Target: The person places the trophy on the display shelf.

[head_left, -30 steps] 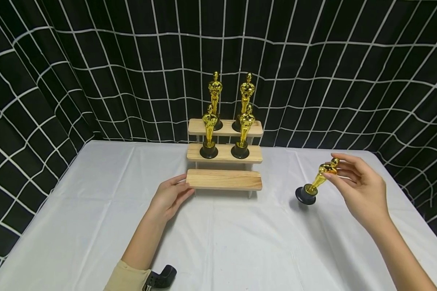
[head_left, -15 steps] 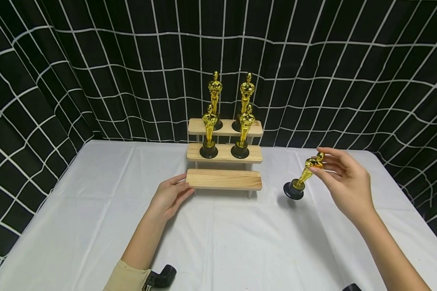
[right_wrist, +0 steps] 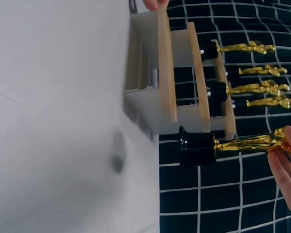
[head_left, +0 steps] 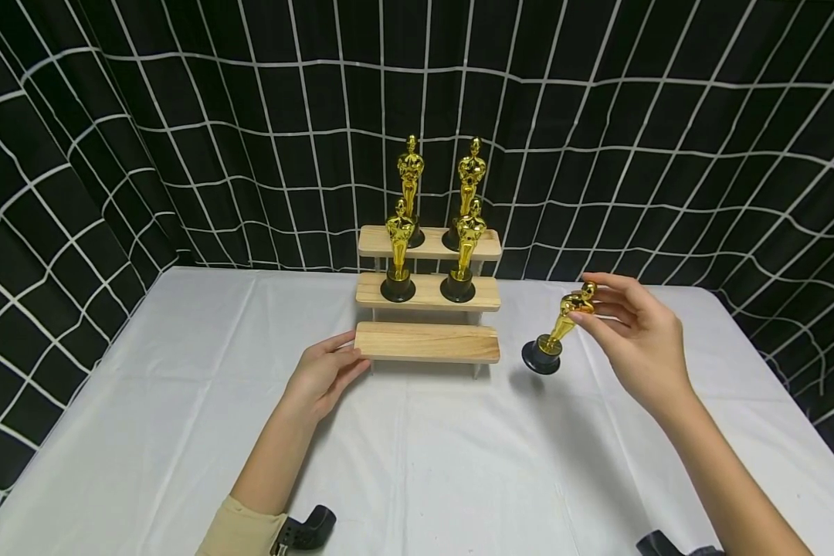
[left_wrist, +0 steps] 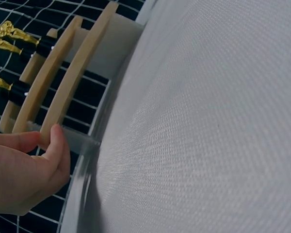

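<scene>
A golden trophy statuette [head_left: 560,324] with a round black base is pinched near its head by my right hand [head_left: 635,340]. It tilts, base toward the rack, above the table to the right of the stand. In the right wrist view this statuette [right_wrist: 242,144] shows its black base well off the white cloth. My left hand [head_left: 323,377] grips the left end of the bottom step of a three-tier wooden display stand [head_left: 427,342]. The left wrist view shows the thumb and fingers [left_wrist: 56,145] pinching that board's end. The bottom step bears nothing.
Two statuettes [head_left: 399,255] stand on the middle step and two more statuettes [head_left: 472,174] on the top step. White cloth covers the table [head_left: 472,463]. A black curtain with a white grid [head_left: 285,131] hangs close behind the stand.
My right hand has carried the tilted statuette leftward and slightly up, closer to the stand. My left hand and the stand stay where they were.
</scene>
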`<state>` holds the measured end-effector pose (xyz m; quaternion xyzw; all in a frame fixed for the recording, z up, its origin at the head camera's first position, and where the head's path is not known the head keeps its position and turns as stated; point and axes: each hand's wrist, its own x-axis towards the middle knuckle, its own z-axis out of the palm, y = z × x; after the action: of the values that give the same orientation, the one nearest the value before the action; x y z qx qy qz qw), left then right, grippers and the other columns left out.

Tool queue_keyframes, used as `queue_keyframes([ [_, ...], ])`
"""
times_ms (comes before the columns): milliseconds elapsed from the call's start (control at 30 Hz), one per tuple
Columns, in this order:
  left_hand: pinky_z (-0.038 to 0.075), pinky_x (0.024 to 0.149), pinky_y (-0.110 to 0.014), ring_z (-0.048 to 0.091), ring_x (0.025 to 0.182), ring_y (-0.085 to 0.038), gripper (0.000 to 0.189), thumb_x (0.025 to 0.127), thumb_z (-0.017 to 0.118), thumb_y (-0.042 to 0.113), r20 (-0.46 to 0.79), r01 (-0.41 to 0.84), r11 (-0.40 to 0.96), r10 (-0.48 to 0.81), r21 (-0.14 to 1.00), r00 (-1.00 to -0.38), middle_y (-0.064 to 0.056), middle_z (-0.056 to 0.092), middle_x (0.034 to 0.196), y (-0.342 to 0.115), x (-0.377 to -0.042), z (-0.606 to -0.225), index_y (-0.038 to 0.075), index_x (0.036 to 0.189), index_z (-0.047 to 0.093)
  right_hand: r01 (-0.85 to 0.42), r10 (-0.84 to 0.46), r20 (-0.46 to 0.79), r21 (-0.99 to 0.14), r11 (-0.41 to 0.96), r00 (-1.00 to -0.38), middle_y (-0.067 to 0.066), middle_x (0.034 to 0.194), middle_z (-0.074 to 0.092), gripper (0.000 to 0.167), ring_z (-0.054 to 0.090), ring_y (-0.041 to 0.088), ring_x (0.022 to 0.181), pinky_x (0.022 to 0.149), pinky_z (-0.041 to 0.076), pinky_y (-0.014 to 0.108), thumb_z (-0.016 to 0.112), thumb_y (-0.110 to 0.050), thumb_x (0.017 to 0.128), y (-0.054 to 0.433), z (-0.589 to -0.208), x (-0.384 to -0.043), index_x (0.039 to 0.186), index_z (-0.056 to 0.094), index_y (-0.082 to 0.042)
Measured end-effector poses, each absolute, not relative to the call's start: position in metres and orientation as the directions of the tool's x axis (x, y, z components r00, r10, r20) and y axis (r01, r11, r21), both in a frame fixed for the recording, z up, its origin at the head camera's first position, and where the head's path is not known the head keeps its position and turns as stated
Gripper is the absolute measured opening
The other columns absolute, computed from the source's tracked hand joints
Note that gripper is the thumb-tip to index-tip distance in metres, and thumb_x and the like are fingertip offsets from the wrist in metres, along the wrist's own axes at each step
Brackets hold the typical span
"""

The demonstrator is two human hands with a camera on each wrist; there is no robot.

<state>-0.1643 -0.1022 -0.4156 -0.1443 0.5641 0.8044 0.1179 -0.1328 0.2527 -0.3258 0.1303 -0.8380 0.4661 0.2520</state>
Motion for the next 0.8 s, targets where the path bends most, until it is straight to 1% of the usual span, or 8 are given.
queue_keyframes([
  [167,0.061,0.100,-0.021,0.060,0.122,-0.027,0.052,0.105,0.049,-0.012,-0.367,-0.354,-0.335,0.025,0.873,-0.930,-0.033,0.045,0.151,-0.102,-0.164,-0.415,-0.011,0.156,0.039,-0.454,0.003,0.541,-0.708,0.541,-0.841,-0.021,0.109,0.067,0.046,0.066,-0.009,0.096,0.082,0.059,0.004,0.078,0.015,0.087,0.245,-0.323,-0.134,0.131,0.067,0.005],
  [367,0.062,0.097,-0.021,0.060,0.122,-0.026,0.052,0.105,0.049,-0.011,-0.376,-0.360,-0.329,0.018,0.873,-0.927,-0.031,0.047,0.149,-0.102,-0.164,-0.415,-0.010,0.156,0.041,-0.453,-0.021,0.532,-0.700,0.552,-0.847,-0.008,0.112,0.067,0.045,0.065,-0.009,0.098,0.083,0.059,0.005,0.078,0.011,0.089,0.233,-0.319,-0.137,0.132,0.066,0.005],
  [400,0.062,0.097,-0.021,0.060,0.122,-0.026,0.052,0.105,0.049,-0.011,-0.376,-0.361,-0.329,0.019,0.873,-0.927,-0.031,0.047,0.149,-0.102,-0.164,-0.415,-0.010,0.156,0.040,-0.459,-0.027,0.534,-0.699,0.548,-0.845,-0.007,0.112,0.067,0.045,0.065,-0.009,0.098,0.083,0.059,0.005,0.078,0.012,0.089,0.231,-0.318,-0.137,0.132,0.066,0.005],
  [533,0.062,0.097,-0.021,0.061,0.120,-0.025,0.052,0.105,0.049,-0.011,-0.372,-0.358,-0.328,0.021,0.874,-0.928,-0.032,0.047,0.149,-0.102,-0.164,-0.416,-0.011,0.156,0.040,-0.487,-0.046,0.546,-0.703,0.518,-0.837,-0.013,0.112,0.066,0.045,0.066,-0.008,0.098,0.083,0.060,0.006,0.078,0.014,0.088,0.224,-0.316,-0.140,0.131,0.066,0.006],
  [600,0.062,0.097,-0.021,0.062,0.119,-0.025,0.052,0.105,0.049,-0.011,-0.370,-0.357,-0.328,0.022,0.875,-0.929,-0.032,0.047,0.150,-0.102,-0.164,-0.416,-0.011,0.156,0.040,-0.493,-0.053,0.546,-0.706,0.509,-0.836,-0.014,0.113,0.067,0.045,0.066,-0.008,0.098,0.084,0.060,0.007,0.078,0.014,0.088,0.220,-0.315,-0.141,0.131,0.065,0.007],
  [667,0.062,0.097,-0.021,0.062,0.119,-0.025,0.052,0.105,0.049,-0.011,-0.371,-0.357,-0.328,0.021,0.875,-0.929,-0.031,0.047,0.150,-0.102,-0.164,-0.415,-0.011,0.156,0.040,-0.494,-0.059,0.541,-0.710,0.502,-0.839,-0.006,0.114,0.069,0.044,0.066,-0.008,0.098,0.084,0.060,0.007,0.077,0.014,0.088,0.216,-0.314,-0.143,0.131,0.065,0.008],
  [800,0.062,0.097,-0.021,0.060,0.123,-0.027,0.052,0.105,0.050,-0.011,-0.375,-0.360,-0.331,0.019,0.872,-0.927,-0.030,0.047,0.150,-0.102,-0.164,-0.416,-0.010,0.156,0.040,-0.490,-0.075,0.526,-0.719,0.494,-0.847,0.017,0.116,0.071,0.044,0.065,-0.008,0.098,0.084,0.060,0.007,0.077,0.014,0.089,0.208,-0.314,-0.145,0.132,0.064,0.008],
])
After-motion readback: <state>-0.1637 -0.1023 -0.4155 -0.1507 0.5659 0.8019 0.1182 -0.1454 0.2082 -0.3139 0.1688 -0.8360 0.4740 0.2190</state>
